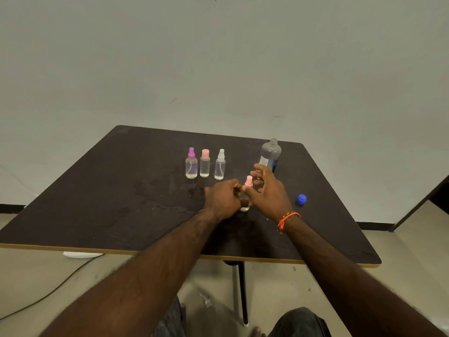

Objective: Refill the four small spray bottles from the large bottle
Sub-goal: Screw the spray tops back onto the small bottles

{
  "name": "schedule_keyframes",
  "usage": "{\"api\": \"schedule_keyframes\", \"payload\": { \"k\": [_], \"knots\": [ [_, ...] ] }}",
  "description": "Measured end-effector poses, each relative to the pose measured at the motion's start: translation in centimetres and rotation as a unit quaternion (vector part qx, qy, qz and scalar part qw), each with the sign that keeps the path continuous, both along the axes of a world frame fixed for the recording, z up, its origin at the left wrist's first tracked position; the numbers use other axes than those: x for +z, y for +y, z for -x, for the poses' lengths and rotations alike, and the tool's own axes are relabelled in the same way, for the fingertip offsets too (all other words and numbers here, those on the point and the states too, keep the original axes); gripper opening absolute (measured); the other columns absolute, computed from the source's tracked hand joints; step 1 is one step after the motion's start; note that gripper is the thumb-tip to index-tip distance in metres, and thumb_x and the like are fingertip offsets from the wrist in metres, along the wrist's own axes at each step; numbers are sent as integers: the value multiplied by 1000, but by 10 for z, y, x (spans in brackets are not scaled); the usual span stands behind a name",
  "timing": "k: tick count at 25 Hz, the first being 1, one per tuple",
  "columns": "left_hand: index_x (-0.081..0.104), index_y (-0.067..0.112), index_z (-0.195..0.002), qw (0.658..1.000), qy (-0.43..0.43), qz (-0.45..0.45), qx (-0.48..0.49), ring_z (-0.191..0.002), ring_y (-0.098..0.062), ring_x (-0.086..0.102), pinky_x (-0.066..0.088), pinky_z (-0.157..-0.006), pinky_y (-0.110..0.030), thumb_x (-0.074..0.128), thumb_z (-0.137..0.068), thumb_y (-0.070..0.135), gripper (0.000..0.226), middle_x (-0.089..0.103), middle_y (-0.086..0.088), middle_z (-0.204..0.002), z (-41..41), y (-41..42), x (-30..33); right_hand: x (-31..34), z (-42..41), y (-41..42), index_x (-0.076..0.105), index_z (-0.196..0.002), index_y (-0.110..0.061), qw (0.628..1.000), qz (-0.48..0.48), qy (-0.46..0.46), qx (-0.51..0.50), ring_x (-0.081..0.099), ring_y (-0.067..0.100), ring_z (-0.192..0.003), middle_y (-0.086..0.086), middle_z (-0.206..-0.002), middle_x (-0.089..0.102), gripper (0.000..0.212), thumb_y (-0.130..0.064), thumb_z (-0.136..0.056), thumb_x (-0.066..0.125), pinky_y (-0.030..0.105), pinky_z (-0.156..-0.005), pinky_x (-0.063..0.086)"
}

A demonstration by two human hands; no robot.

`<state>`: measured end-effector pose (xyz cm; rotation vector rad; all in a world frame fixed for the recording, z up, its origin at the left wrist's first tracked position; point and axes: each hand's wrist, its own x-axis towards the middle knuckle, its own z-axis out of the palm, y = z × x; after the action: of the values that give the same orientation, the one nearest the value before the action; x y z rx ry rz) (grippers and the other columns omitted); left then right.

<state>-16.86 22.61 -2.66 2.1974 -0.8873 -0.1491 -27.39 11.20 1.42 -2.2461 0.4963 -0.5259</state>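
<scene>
Three small spray bottles stand in a row at mid-table: one with a purple top [191,164], one with a pink cap [205,163], one with a white top [220,165]. A fourth small bottle with a pink spray top [248,182] stands nearer to me. My left hand [222,200] grips its body. My right hand [266,188] is at the pink top, thumb and forefinger near it, the other fingers spread; the fingers are blurred. The large bottle [270,155] stands uncapped behind my right hand. Its blue cap [301,199] lies on the table to the right.
The dark table [121,190] has a light front edge and shows wet-looking smears near its middle. A wall rises right behind it. A cable and a white object [82,254] lie on the floor at the left. A dark furniture piece [437,195] stands at the right.
</scene>
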Motion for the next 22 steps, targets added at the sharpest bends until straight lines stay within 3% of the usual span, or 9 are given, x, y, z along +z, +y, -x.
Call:
{"api": "schedule_keyframes", "payload": {
  "k": [2,6,8,10,12,15,18,20,22],
  "knots": [
    [57,35,-85,1000,-2,-4,-3,-89,-9,64,48,-95,-49,86,-73,53,36,66,16,-87,-1,-1,-1,3,0,-3,44,-143,-23,1000,17,-13,3,63,10,-108,1,-124,67,57,-24,-92,69,29,-96,51],
    [55,35,-85,1000,-9,-18,2,-90,-9,61,39,-92,-43,83,-77,52,34,64,15,-86,2,0,1,3,-3,-2,54,-118,-22,998,12,-10,-54,66,8,-83,-5,-91,68,48,-24,-80,83,38,-85,59],
    [59,34,-85,1000,-10,-10,3,-91,-12,62,38,-93,-43,82,-77,48,28,67,14,-86,2,1,2,-4,-3,1,49,-126,-22,999,7,14,-45,65,12,-89,-4,-101,66,66,-33,-74,87,38,-88,58],
    [63,31,-89,1000,-10,-10,1,-93,-13,64,38,-96,-43,80,-79,43,22,69,13,-88,2,1,4,-10,-1,2,38,-144,-22,1000,-11,20,-10,60,17,-113,-1,-130,59,82,-39,-78,83,39,-99,52],
    [63,30,-90,1000,-10,-11,4,-92,-12,63,39,-97,-44,81,-79,44,25,68,13,-88,1,1,4,-12,-1,2,33,-150,-24,1000,-12,2,19,56,20,-125,4,-144,53,72,-34,-90,72,43,-105,50],
    [60,32,-86,1000,-3,-9,-5,-89,-10,63,45,-96,-47,85,-75,46,31,67,15,-86,0,1,0,-10,-1,1,46,-139,-23,999,15,-24,-20,65,13,-105,4,-120,67,54,-27,-91,71,38,-96,56],
    [58,33,-82,1000,-4,-5,-9,-86,-10,62,46,-96,-49,83,-75,46,29,64,15,-82,1,1,0,-6,-5,2,45,-128,-21,998,9,-11,-57,63,6,-85,-9,-93,63,67,-34,-75,86,30,-83,57],
    [58,31,-83,1000,-10,-11,-3,-86,-13,62,45,-96,-49,81,-77,45,27,65,14,-83,1,0,0,-6,-7,3,38,-139,-22,1000,-3,6,-26,60,8,-96,-10,-107,60,82,-44,-74,85,26,-86,52],
    [57,32,-83,1000,-9,-6,-5,-87,-12,62,46,-95,-47,83,-77,45,29,65,15,-83,1,0,-1,-10,-7,0,34,-147,-25,1000,-19,1,14,58,13,-114,-5,-130,59,76,-38,-85,76,30,-96,50]
  ]
}}
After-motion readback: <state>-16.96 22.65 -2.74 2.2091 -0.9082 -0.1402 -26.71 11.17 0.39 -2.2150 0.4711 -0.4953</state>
